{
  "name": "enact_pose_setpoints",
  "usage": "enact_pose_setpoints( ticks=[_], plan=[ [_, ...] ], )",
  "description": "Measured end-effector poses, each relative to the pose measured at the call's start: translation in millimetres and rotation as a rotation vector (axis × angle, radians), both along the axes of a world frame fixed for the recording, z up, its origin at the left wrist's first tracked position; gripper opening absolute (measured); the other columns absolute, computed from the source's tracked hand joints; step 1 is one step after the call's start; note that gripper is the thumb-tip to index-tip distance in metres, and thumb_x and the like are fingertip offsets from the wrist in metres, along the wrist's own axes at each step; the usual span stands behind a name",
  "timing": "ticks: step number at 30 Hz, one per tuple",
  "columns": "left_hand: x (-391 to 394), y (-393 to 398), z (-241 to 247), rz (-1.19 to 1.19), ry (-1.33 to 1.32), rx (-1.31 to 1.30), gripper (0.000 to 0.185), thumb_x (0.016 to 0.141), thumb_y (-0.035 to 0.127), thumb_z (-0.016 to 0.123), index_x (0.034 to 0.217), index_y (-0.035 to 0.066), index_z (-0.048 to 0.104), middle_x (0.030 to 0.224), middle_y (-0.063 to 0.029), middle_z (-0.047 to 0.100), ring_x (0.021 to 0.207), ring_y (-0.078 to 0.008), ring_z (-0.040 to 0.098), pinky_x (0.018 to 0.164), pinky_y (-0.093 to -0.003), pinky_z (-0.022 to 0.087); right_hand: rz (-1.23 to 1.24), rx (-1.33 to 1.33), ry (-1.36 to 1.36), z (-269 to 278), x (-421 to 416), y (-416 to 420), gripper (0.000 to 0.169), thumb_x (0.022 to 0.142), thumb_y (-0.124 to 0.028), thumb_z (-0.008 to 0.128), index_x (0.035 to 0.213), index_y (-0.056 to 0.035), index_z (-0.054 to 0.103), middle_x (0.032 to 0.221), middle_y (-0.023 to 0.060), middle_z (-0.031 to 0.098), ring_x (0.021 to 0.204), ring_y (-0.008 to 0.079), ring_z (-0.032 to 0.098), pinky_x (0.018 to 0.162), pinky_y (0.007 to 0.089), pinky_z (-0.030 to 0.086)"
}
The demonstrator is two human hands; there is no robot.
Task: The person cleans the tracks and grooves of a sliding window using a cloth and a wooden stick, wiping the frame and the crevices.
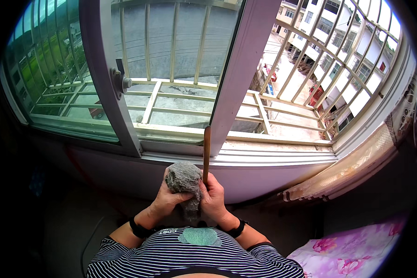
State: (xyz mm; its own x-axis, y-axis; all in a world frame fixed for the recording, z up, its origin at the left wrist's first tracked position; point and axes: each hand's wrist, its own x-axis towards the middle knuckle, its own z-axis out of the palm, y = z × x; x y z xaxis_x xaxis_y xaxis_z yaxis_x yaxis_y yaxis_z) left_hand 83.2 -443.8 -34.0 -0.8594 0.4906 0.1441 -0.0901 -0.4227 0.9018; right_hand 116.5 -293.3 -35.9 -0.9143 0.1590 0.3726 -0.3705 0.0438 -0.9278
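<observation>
My left hand [166,198] grips a bunched grey cloth [184,175], its thumb pressed across the front. A loose tail of the cloth hangs between my two hands. My right hand [213,198] is closed beside it, with the thumb against the cloth. From the right fist rises a slim brown wooden stick [206,153], nearly upright. The stick's lower end is hidden in my fingers, and its upper end overlaps the window frame. Both hands are held in front of my chest, just short of the windowsill.
Ahead is a sliding window with a metal frame [245,69] and a latch [121,82]. Its right side is open onto a barred cage [292,104]. The track [271,158] runs along the sill. A curtain [354,160] hangs at right, above flowered fabric [347,250].
</observation>
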Motion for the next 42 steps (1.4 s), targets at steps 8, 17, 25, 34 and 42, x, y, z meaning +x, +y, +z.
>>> enact_pose_setpoints(
  ticks=[8,17,25,34,42],
  plan=[
    [-24,9,154,0.462,0.724,-0.154,0.070,0.072,-0.004,0.070,0.134,-0.001,0.038,0.113,-0.0131,0.063,0.106,-0.0215,0.062,0.094,-0.0350,0.048,-0.177,-0.066,0.073,12,6,76,0.022,0.097,-0.008,0.055,0.118,0.0007,0.053,0.071,-0.0048,0.045,0.054,0.0015,0.038,0.046,0.0182,0.032],
    [-56,87,449,1.406,1.765,-0.656,0.066,0.079,0.017,0.069,0.139,0.013,0.042,0.115,-0.0246,0.059,0.103,-0.0356,0.063,0.090,-0.0412,0.051,-0.310,0.207,0.176,19,-4,98,0.015,0.088,-0.005,0.063,0.103,-0.0015,0.064,0.067,0.0018,0.052,0.057,0.0093,0.047,0.054,0.0257,0.041],
    [-89,119,599,1.715,1.832,-0.757,0.021,0.084,0.022,0.059,0.098,0.008,0.066,0.079,-0.0151,0.066,0.084,-0.0341,0.067,0.072,-0.0389,0.054,-0.448,0.323,0.190,-20,4,166,0.017,0.089,-0.014,0.063,0.102,-0.0045,0.068,0.072,0.0127,0.064,0.062,0.0270,0.059,0.058,0.0385,0.047],
    [-101,124,664,1.997,1.666,-0.979,0.043,0.086,0.010,0.058,0.128,0.020,0.060,0.124,-0.0054,0.062,0.112,-0.0243,0.062,0.096,-0.0370,0.049,-0.370,0.376,0.196,-26,-17,186,0.020,0.091,-0.018,0.058,0.102,-0.0039,0.067,0.076,0.0201,0.062,0.067,0.0351,0.060,0.061,0.0435,0.047],
    [-84,154,629,1.788,1.677,-1.209,0.035,0.088,0.014,0.057,0.122,0.016,0.064,0.114,-0.0100,0.065,0.102,-0.0294,0.065,0.093,-0.0386,0.050,-0.361,0.384,0.310,-19,-35,200,0.016,0.088,-0.012,0.058,0.097,-0.0011,0.066,0.077,0.0219,0.062,0.069,0.0404,0.058,0.063,0.0481,0.046]
  ],
)
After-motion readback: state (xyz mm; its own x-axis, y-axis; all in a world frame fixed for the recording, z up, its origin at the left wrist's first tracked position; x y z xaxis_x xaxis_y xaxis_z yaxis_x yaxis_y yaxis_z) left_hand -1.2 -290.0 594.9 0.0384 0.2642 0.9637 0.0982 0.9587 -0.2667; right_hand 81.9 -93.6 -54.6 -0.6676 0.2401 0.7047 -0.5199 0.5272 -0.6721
